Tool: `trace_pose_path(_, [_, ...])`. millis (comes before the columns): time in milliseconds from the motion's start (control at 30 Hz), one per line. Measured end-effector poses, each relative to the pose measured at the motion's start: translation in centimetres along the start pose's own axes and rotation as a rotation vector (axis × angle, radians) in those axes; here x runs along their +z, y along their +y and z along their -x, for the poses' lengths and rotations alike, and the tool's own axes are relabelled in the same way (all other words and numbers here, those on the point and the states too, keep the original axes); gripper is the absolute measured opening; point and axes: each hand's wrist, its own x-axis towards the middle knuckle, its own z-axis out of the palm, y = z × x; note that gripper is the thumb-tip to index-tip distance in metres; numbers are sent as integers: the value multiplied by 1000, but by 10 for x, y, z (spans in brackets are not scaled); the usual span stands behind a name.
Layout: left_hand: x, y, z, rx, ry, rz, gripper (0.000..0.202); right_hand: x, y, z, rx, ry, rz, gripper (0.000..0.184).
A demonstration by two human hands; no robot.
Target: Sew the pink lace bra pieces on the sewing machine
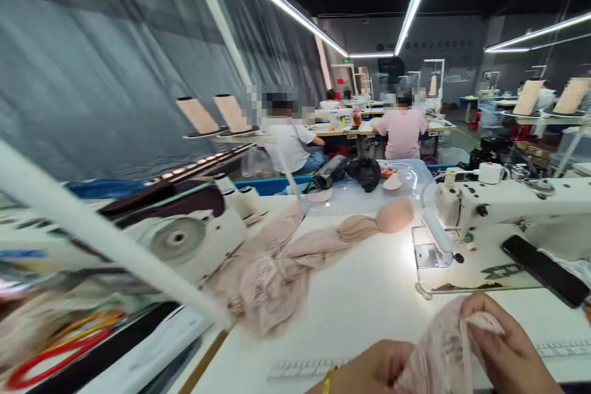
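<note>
My left hand (pixel 373 369) and my right hand (pixel 505 351) are low at the frame's bottom edge, both closed on a piece of pale pink lace fabric (pixel 441 345) held between them above the white table (pixel 369 301). My right hand's fingers pinch the fabric's upper edge. A white sewing machine (pixel 508 209) stands just beyond my right hand, with its needle plate (pixel 431 255) lit. A heap of the same pink fabric (pixel 272 271) lies to the left on the table, with foam bra cups (pixel 378 221) behind it.
A second sewing machine (pixel 184 234) sits at left with a white tube (pixel 101 240) slanting across it. A black phone (pixel 545 269) lies on the right machine. Thread cones (pixel 217 114) stand behind. Other seated people (pixel 401 129) work at far tables.
</note>
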Motion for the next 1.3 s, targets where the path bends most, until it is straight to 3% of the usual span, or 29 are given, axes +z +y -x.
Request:
trace_pose_path(67, [-11,2,1,-23,84,93,61,-27,-12,-7,-20,189,165,33])
trace_pose_path(167, [-21,9,2,68,246,221,62,-85,-18,-19,-221,347,986,39])
trace_pose_path(267, [-18,18,2,116,342,295,56,-138,-7,-27,-269,357,1173,35])
trace_pose_path(367, [-9,24,-1,119,343,297,51,-161,12,-31,-332,304,1288,32])
trace_pose_path(433, [-5,25,-5,127,327,291,58,-156,19,-30,-394,279,1345,31])
trace_pose_path(500, [-2,25,-10,126,315,278,67,-134,16,-25,-325,214,1231,28])
trace_pose_path(567, [0,25,-13,124,308,246,72,-102,5,-19,-284,24,1130,26])
trace_pose_path(633, [1,26,-14,131,303,203,76,-68,-8,-16,-391,-69,1130,25])
trace_pose_path(733, [3,29,-12,162,304,109,79,-31,-13,-22,-585,-33,1249,20])
trace_pose_path(833, [3,31,-11,171,291,55,85,-17,-4,-35,-772,28,1437,20])
trace_pose_path(933, [5,28,-16,149,254,86,100,-8,5,-46,-858,35,1534,21])
trace_pose_path(1067, [3,26,-19,179,164,44,98,8,5,-45,-845,84,1521,23])
trace_pose_path(1133, [-6,33,-8,176,131,-108,89,4,4,-38,-773,70,1460,24])
trace_pose_path(1200, [-22,47,14,156,227,-406,75,-18,7,-29,-661,74,1420,25])
trace_pose_path(1267, [-42,65,43,184,570,-817,59,-55,13,-19,-546,124,1434,27])
trace_pose_path(1300, [-52,74,57,208,821,-1024,58,-77,16,-14,-500,175,1455,27])
